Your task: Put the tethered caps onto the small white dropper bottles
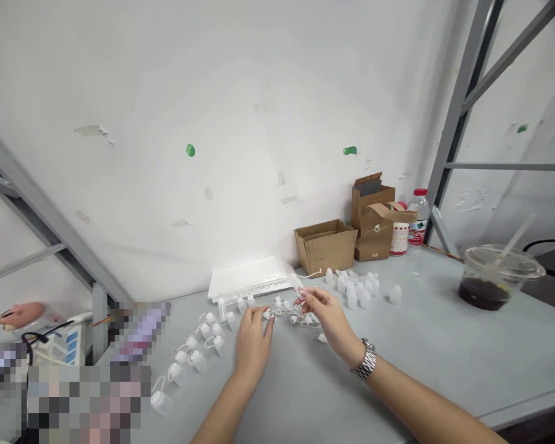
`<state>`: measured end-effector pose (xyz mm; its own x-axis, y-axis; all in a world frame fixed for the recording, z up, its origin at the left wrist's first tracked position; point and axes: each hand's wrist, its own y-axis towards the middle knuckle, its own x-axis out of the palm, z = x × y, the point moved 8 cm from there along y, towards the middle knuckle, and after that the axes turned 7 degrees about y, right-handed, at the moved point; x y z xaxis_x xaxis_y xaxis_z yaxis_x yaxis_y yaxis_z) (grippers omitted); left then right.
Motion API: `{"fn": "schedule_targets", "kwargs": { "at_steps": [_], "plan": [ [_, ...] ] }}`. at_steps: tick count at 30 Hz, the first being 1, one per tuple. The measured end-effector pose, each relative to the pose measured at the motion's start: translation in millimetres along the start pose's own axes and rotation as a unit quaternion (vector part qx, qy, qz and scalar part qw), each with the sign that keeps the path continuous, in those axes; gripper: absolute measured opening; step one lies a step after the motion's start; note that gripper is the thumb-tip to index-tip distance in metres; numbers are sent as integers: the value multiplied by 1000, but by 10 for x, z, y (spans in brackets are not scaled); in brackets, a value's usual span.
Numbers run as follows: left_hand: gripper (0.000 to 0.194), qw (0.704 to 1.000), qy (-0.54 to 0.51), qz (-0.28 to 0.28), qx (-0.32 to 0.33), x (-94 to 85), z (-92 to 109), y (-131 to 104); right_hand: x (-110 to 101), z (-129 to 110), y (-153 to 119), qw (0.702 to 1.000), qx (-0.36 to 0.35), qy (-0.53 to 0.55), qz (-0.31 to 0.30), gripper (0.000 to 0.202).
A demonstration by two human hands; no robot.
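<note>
My left hand (253, 340) is low over the table, its thumb and index finger curled around a small white cap (269, 315) at the near edge of a pile. To the right, my right hand (326, 314) pinches a narrow, clear plastic piece (296, 282); its exact kind is hard to make out. Between the hands lies the heap of loose white caps (284, 306) with looped straps. Several capped translucent bottles (195, 359) stand in loose rows left of my left hand. Uncapped small bottles (364, 298) cluster beyond my right hand.
White flat sheets (250, 279) lie against the wall. An open cardboard box (327, 250), a brown paper bag (374, 228) and a red-capped bottle (418, 222) stand behind. A drink cup with a straw (485, 287) is at right; a power strip (69, 345) is at left.
</note>
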<state>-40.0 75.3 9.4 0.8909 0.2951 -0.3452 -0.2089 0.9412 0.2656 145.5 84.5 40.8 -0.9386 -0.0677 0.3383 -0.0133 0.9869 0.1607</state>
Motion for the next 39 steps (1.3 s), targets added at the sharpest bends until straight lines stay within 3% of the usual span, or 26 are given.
{"fn": "schedule_targets", "kwargs": {
  "at_steps": [4,10,15,25,31,35,39],
  "plan": [
    [21,959,265,-14,94,134,24,6,27,35,-20,1000,12,-3,-7,29],
    [13,939,326,-28,107,227,-51,102,108,110,-29,998,1,24,-52,29],
    [14,939,326,-31,109,208,-31,83,156,132,-28,996,-11,39,-83,29],
    [19,972,225,12,60,-48,113,45,174,192,-54,996,5,29,-86,32],
    [25,998,22,44,33,-196,188,75,338,92,-101,961,55,171,-209,25],
    [27,990,-127,58,-38,-224,98,103,311,7,-76,956,33,191,-221,22],
    [33,980,-164,90,-65,-311,71,117,316,76,-64,966,33,132,-218,23]
  ]
}}
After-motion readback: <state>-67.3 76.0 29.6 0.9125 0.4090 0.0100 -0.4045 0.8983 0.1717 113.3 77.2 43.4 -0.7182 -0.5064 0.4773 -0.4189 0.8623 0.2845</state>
